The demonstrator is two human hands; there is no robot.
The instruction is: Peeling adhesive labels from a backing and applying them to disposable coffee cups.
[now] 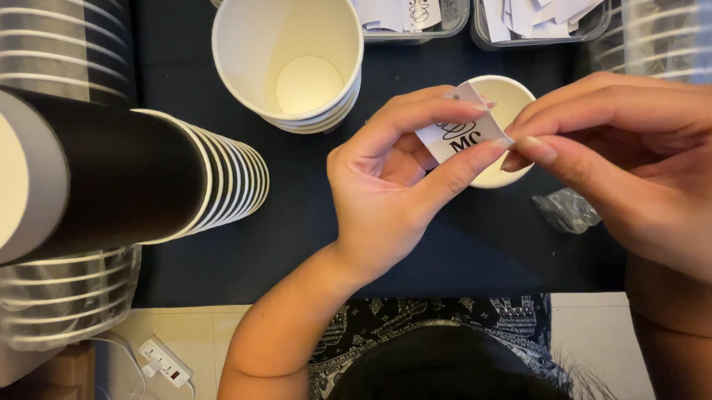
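Observation:
My left hand [392, 192] pinches a small white printed sticker [459, 131] between thumb and fingers, above a dark table [293, 219]. My right hand [634, 164] meets it from the right, its fingertips touching the sticker's right edge. Right behind the sticker stands a small white paper cup [505, 97], mostly hidden by both hands. A short stack of larger white paper cups [290, 55] stands upright farther back, to the left of my hands.
A long stack of cups [131, 182] lies on its side at the left, black sleeve outermost. Wrapped cup stacks [56, 297] sit lower left and at both upper corners. Two clear trays of paper stickers [552, 7] sit at the back. Crumpled clear plastic [566, 211] lies near my right hand.

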